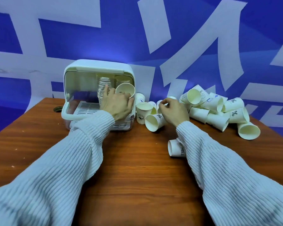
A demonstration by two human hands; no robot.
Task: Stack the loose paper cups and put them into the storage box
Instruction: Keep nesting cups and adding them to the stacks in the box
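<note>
A tall stack of nested paper cups [102,90] stands upright inside the white storage box [95,66], toward the middle of its open front, with what looks like a second stack [121,79] behind and to the right of it, dim behind the box's wall. The left hand [116,104] reaches into the opening; its fingers are curled round a single cup [125,90] tilted so that its open mouth faces the camera, and a fingertip touches the side of the tall stack. The box sits at the far left part of the wooden table [134,160], its lid raised over the top and a slotted white tray [87,107] showing on its floor. Just right of the box stand and lie several loose cups: one upright with a dark round logo [141,111], one on its side with its mouth toward the viewer [152,122]. The right hand [173,110] hovers over these, its fingers bent inward and pinching the rim of a small cup [160,105]; how firm the hold is I cannot tell. Farther right a heap of loose cups [219,110] lies tumbled together, most on their sides, some printed with a percent mark. One more cup [176,148] lies on its side near the right sleeve [227,168], partly hidden by it. Both arms wear pale ribbed knit sleeves. Behind the table hangs a blue backdrop [88,38] with large white strokes.
</note>
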